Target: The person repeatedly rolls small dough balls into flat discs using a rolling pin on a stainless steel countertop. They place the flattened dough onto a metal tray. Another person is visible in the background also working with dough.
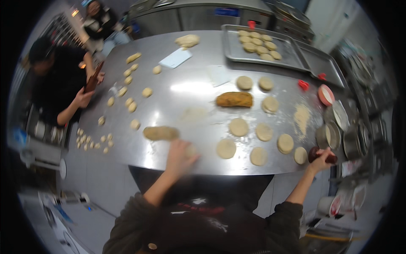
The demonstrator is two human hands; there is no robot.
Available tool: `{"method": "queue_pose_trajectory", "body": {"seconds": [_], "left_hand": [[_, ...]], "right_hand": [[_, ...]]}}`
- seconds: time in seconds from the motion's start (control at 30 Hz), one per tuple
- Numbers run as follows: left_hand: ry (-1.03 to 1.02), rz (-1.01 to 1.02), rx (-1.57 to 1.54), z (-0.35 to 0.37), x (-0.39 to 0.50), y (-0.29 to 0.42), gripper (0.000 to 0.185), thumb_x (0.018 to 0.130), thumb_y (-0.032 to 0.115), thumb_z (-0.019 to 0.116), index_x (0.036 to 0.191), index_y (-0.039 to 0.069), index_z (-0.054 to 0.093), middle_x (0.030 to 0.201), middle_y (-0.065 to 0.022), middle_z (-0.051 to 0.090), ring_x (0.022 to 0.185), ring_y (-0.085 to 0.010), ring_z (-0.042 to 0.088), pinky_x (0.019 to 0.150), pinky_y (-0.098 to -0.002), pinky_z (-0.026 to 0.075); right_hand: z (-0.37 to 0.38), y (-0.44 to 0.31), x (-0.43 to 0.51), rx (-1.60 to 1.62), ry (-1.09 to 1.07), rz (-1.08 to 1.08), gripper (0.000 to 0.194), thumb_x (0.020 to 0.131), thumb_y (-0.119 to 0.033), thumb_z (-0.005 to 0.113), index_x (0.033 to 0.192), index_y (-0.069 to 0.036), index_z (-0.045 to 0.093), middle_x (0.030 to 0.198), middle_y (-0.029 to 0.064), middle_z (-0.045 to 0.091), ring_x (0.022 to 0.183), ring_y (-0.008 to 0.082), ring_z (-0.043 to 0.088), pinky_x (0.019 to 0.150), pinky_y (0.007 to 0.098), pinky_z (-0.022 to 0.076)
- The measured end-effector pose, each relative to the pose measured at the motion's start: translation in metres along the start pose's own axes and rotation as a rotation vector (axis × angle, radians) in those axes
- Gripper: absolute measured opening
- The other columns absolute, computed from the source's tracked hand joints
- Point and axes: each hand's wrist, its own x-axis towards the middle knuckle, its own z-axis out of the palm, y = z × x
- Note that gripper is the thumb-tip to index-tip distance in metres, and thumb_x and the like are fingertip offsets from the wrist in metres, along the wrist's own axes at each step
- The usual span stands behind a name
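Observation:
My left hand (180, 157) is blurred at the front of the steel table, its fingers against a pale round piece of dough (191, 151). Whether it grips that piece or presses it, I cannot tell. Just beyond lies a log of filling (161, 133), brownish and blurred. At the table's right end, my right hand (321, 162) is closed around a dark reddish-brown wooden rolling pin (314, 154). Beside it is a flat dough round (300, 155). More flattened rounds (238, 127) spread between my hands, some apparently stacked. An orange-brown log of filling (234, 99) rests behind them.
Metal trays (266, 60), one bearing several dough rounds, stand at the back right. Flour (302, 119), a pink bowl (326, 95) and metal pots (328, 135) are right. Small dough balls (92, 145) and a white scraper (176, 58) lie left. A co-worker (57, 82) holds a brown rolling pin.

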Motion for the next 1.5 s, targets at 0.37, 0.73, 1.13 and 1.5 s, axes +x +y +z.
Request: {"method": "queue_pose_trajectory", "body": {"seconds": [0.37, 0.73, 1.13, 1.5], "left_hand": [[-0.246, 0.088, -0.280, -0.014, 0.009, -0.025, 0.063, 0.063, 0.017, 0.083, 0.118, 0.004, 0.055, 0.108, -0.0136, 0.049, 0.101, -0.0313, 0.051, 0.089, -0.0379, 0.043], [0.107, -0.163, -0.245, -0.073, -0.034, -0.042, 0.048, 0.072, 0.003, 0.075, 0.117, 0.004, 0.060, 0.103, -0.0075, 0.054, 0.087, -0.0170, 0.055, 0.066, -0.0247, 0.047], [0.077, 0.081, -0.120, -0.037, 0.010, -0.003, 0.049, 0.090, 0.019, 0.054, 0.132, -0.004, 0.045, 0.139, -0.0220, 0.043, 0.131, -0.0357, 0.040, 0.106, -0.0418, 0.035], [-0.185, -0.017, 0.236, 0.031, 0.030, 0.016, 0.073, 0.092, 0.039, 0.049, 0.147, 0.000, 0.023, 0.155, -0.0191, 0.017, 0.145, -0.0304, 0.011, 0.116, -0.0517, 0.006]], "right_hand": [[0.125, -0.121, -0.278, 0.600, -1.183, 0.540, 0.014, 0.089, -0.001, 0.059, 0.083, -0.007, 0.047, 0.065, 0.0026, 0.053, 0.055, 0.0094, 0.050, 0.054, 0.0248, 0.0431], [0.155, -0.117, -0.336, 0.081, -1.359, 0.229, 0.017, 0.080, -0.004, 0.068, 0.070, -0.003, 0.055, 0.056, 0.0034, 0.054, 0.052, 0.0077, 0.047, 0.050, 0.0246, 0.0410], [0.146, -0.111, -0.232, 0.745, -0.800, 0.697, 0.020, 0.097, -0.019, 0.046, 0.077, -0.014, 0.042, 0.057, -0.0022, 0.039, 0.051, 0.0108, 0.039, 0.064, 0.0285, 0.0423], [-0.017, -0.023, -0.014, 0.093, -0.172, 0.060, 0.014, 0.094, -0.012, 0.056, 0.083, -0.006, 0.049, 0.060, 0.0030, 0.049, 0.055, 0.0121, 0.046, 0.059, 0.0279, 0.0420]]}}
